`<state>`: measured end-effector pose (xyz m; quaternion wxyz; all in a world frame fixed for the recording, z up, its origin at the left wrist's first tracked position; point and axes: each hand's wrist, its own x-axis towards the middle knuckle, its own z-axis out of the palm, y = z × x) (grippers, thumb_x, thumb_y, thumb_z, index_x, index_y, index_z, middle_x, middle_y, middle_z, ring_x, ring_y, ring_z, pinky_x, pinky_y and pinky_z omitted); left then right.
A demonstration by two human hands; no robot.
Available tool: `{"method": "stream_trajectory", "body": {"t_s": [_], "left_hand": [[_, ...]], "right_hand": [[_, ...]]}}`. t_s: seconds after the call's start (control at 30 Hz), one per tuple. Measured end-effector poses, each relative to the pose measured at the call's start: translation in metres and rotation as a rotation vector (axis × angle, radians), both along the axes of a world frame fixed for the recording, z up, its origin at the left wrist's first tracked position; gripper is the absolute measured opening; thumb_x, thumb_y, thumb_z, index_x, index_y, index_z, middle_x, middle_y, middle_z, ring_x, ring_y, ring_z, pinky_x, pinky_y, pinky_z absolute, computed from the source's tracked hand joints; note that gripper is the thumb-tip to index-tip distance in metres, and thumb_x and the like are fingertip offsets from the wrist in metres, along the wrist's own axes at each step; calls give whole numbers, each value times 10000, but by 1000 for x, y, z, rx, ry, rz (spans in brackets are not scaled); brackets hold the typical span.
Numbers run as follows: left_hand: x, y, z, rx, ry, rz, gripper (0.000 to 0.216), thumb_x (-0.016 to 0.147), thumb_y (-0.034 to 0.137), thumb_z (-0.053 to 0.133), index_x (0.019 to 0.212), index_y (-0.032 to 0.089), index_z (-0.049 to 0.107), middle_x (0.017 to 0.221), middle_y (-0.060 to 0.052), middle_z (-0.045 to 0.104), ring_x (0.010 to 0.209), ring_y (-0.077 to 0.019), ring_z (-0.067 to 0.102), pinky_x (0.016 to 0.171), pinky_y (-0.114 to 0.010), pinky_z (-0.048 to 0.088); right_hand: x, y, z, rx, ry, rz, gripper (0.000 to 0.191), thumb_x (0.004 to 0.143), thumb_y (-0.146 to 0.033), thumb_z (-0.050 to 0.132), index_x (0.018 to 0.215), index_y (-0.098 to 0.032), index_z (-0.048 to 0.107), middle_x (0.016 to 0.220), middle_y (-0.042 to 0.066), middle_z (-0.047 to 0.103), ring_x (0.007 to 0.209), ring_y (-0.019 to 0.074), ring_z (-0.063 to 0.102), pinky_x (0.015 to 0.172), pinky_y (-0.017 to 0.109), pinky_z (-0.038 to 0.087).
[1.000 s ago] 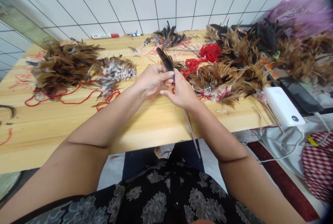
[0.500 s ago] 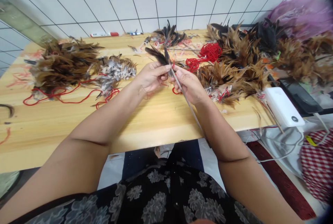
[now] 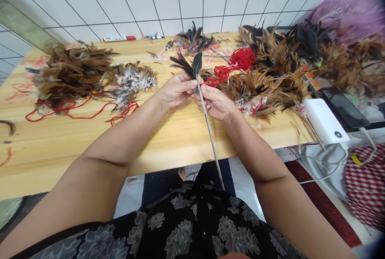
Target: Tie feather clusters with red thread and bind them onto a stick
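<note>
A thin stick [image 3: 208,130] slants from my fingers down past the table's front edge, with dark feathers [image 3: 188,66] fanned out at its top end. My left hand [image 3: 182,88] is closed, pinching the base of these feathers against the stick. Just right of it, my right hand [image 3: 215,100] is closed with thumb and fingertips on red yarn [image 3: 221,75] beside the stick top. That yarn runs back to a tangled heap behind the hand. Whether the yarn is wound round the stick is too small to tell.
Brown feather bundles [image 3: 72,76] lie on the wooden table [image 3: 144,142] at left, with a red cord. More brown feathers [image 3: 270,86] are heaped at right, near a white power bank [image 3: 326,120] and a dark phone [image 3: 344,106]. A marker [image 3: 118,38] lies by the tiled wall.
The stick has swung so its lower end moved left, away from my right forearm. The feather tip now stands more upright. Both hands keep their closed grip.
</note>
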<state>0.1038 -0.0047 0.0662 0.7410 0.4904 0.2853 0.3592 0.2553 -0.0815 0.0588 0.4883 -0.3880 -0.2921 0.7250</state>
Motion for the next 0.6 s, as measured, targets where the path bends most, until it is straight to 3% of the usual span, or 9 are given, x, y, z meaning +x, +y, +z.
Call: {"method": "stream_trajectory", "body": {"t_s": [0.2,0.27,0.37,0.47,0.6], "left_hand": [[-6,3,-6,-14,58,-126,513,724,387,1151,733,185,679,585,33,534,503,-123,547,617,-256,544],[-9,3,-9,-12,52,-184,583,677,453,1176,731,194,657,604,16,566,526,-161,609,632,-295,582],[-12,7,-15,16,-17,-247,664,567,513,1217,739,189,663,684,-14,645,567,-184,664,641,-318,614],[-13,15,-26,34,-68,-270,662,581,532,1220,757,179,689,758,-36,701,661,-217,739,716,-340,663],[-12,26,-36,29,-98,-250,632,577,497,1242,876,153,805,828,-50,779,728,-206,774,749,-300,665]], "right_hand": [[0,0,-8,64,-16,136,422,1029,-419,907,813,-169,644,624,-105,425,510,5,280,470,114,229],[0,0,-9,103,-25,173,416,1031,-406,906,799,-160,665,601,-106,410,508,6,268,476,112,238],[-2,1,-14,171,-3,172,436,997,-406,945,779,-154,663,656,-80,505,534,5,294,493,111,278],[-1,5,-24,208,47,182,547,860,-481,1055,775,-167,614,722,-72,558,553,0,329,501,112,286],[3,10,-31,220,88,170,687,639,-561,1158,784,-169,612,680,-102,493,550,-9,308,506,109,285]]}}
